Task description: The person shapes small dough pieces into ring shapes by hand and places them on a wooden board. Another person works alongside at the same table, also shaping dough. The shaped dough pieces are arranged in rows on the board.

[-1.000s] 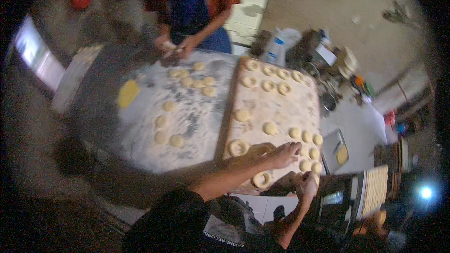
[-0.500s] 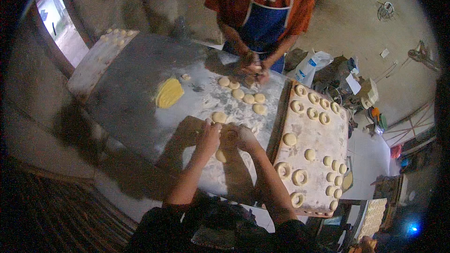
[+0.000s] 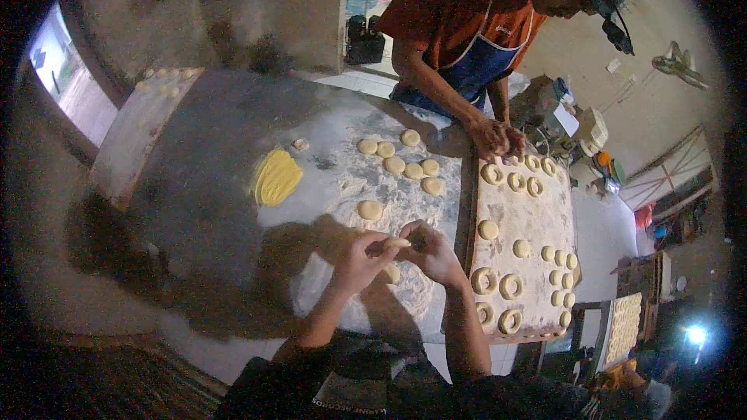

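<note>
Holding a small pale dough piece (image 3: 397,242) in the air between them, the left hand (image 3: 358,263) and right hand (image 3: 433,253) are meeting left of the floured board (image 3: 510,214), above the counter (image 3: 233,124). The fingers of the left hand are pinching narrowly on one end of the piece and those of the right hand are gripping the other, though they are partly hiding the dough, so its full shape is not showing. Under the hands, a dough round (image 3: 391,273) is lying left of the board, and another round (image 3: 369,209) is resting on that same side, just beyond the hands. A cluster of rounds (image 3: 394,165) is sitting left of the board's far half, and a yellow slab (image 3: 278,177) is lying well to the board's left. On the board, dough rings (image 3: 511,296) and dough balls (image 3: 555,278) are resting, while a co-worker's hands (image 3: 492,138) are working over its far end. By the look of it, the person is shaping the piece by hand. The next move is probably calling for light, even pressure from both hands, with the dough being supported so that it is neither tearing nor slipping.
</note>
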`<move>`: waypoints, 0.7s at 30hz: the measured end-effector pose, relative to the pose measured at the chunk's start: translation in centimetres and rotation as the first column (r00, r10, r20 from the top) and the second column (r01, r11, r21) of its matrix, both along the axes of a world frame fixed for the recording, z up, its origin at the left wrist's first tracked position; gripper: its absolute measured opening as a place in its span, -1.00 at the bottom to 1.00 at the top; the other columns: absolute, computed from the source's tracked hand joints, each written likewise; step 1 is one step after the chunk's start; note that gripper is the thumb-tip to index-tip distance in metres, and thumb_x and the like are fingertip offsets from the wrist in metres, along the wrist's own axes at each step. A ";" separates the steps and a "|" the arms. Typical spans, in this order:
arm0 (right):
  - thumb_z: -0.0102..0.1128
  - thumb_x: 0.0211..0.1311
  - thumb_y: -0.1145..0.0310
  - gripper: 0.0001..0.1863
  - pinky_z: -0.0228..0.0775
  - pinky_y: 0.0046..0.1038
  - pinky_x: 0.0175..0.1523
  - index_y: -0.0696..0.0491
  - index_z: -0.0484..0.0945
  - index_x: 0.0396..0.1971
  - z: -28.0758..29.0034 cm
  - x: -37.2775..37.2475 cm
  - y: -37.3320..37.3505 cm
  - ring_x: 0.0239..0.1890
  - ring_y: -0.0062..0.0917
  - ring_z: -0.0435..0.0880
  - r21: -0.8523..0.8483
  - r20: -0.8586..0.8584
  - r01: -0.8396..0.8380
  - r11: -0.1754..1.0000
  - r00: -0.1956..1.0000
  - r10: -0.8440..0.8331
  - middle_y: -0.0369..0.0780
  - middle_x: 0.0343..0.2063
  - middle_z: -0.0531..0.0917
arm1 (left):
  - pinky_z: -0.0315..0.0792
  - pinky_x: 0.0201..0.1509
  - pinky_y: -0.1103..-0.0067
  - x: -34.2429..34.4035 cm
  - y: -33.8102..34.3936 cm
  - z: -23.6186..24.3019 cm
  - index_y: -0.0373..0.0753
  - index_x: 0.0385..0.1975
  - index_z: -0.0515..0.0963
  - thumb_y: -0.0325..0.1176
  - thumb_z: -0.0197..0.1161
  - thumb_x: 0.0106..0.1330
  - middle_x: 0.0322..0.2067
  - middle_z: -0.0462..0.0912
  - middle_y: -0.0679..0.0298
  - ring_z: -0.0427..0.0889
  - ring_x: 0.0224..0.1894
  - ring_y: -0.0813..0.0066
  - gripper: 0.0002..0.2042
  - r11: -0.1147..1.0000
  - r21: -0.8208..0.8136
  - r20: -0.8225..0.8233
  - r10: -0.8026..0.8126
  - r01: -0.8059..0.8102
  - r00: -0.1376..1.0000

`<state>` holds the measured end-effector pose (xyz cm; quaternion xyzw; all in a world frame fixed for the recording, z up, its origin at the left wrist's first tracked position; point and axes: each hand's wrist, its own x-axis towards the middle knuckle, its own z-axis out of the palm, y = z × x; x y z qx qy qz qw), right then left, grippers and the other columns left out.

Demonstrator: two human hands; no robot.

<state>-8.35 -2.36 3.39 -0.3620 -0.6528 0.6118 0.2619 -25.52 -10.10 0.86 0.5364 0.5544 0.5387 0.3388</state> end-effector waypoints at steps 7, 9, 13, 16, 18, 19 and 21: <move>0.31 0.11 0.48 -0.40 0.41 -0.33 0.06 0.06 0.33 0.18 -2.2 -4.5 1.4 0.08 -0.40 0.51 0.341 -0.068 0.282 0.897 0.959 -0.275 -0.17 -0.05 0.51 | 0.51 -0.14 0.37 1.4 1.6 -0.2 -0.28 -0.14 0.54 -0.58 0.30 0.12 -0.35 0.63 0.15 0.63 -0.30 0.21 -0.72 0.976 0.135 -0.254 0.201 -0.171 0.946; 0.23 0.15 0.45 -0.44 0.35 -0.25 0.18 0.10 0.32 0.18 -1.1 -2.3 -0.2 0.14 -0.37 0.49 -0.183 -0.345 -0.043 0.982 0.938 -0.023 -0.15 0.02 0.50 | 0.47 -0.12 0.34 1.8 1.7 -0.1 -0.29 -0.05 0.43 -0.61 0.19 0.18 -0.29 0.56 0.14 0.58 -0.25 0.16 -0.68 0.939 0.220 -0.249 0.316 -0.264 0.916; 0.17 0.26 0.34 -0.46 0.34 -0.27 0.19 0.10 0.27 0.21 -0.9 1.0 -1.3 -0.04 -0.41 0.57 -0.318 -0.644 -0.176 0.932 0.761 -0.076 -0.26 -0.22 0.61 | 0.45 -0.10 0.42 2.9 1.5 -0.4 -0.24 0.06 0.29 -0.43 0.22 0.31 -0.19 0.48 0.22 0.53 -0.16 0.30 -0.63 0.955 0.293 0.211 -0.017 -0.047 0.977; 0.20 0.17 0.15 -0.31 0.35 -0.33 0.05 0.09 0.22 0.26 -0.7 1.8 -2.5 -0.19 -0.46 0.53 0.242 -0.004 0.280 0.929 0.958 -0.287 -0.26 -0.33 0.60 | 0.41 -0.07 0.52 5.5 0.1 0.3 -0.23 0.03 0.35 -0.23 0.14 0.39 -0.27 0.50 0.28 0.48 -0.17 0.47 -0.68 0.935 0.346 0.730 -0.318 0.075 0.605; 0.19 0.18 0.16 -0.25 0.38 -0.35 -0.07 0.08 0.12 0.31 1.0 2.6 -3.9 -0.29 -0.46 0.52 0.370 0.057 0.251 0.895 0.955 -0.292 -0.23 -0.43 0.57 | 0.41 -0.09 0.52 6.8 0.1 -0.2 -0.23 0.01 0.36 -0.15 0.15 0.38 -0.27 0.50 0.30 0.48 -0.17 0.48 -0.65 0.985 0.175 0.453 -0.065 -0.017 0.889; 0.18 0.21 0.24 -0.24 0.41 -0.35 -0.14 0.08 0.03 0.34 2.3 3.3 -4.7 -0.33 -0.45 0.52 0.298 -0.096 0.177 0.938 0.983 -0.155 -0.21 -0.49 0.55 | 0.41 -0.11 0.52 7.6 0.2 -0.4 -0.24 -0.01 0.36 -0.12 0.14 0.39 -0.28 0.50 0.30 0.47 -0.18 0.48 -0.65 0.991 0.127 0.329 -0.012 -0.031 0.944; 0.14 0.31 0.15 -0.27 0.41 -0.35 -0.17 0.05 0.00 0.34 1.2 4.4 -4.6 -0.39 -0.45 0.51 -0.081 -0.333 0.224 0.971 0.913 -0.238 -0.23 -0.52 0.51 | 0.41 -0.14 0.52 9.0 0.4 -0.5 -0.25 -0.05 0.38 -0.09 0.11 0.42 -0.29 0.50 0.28 0.46 -0.22 0.47 -0.65 0.998 0.051 0.125 0.038 -0.045 0.991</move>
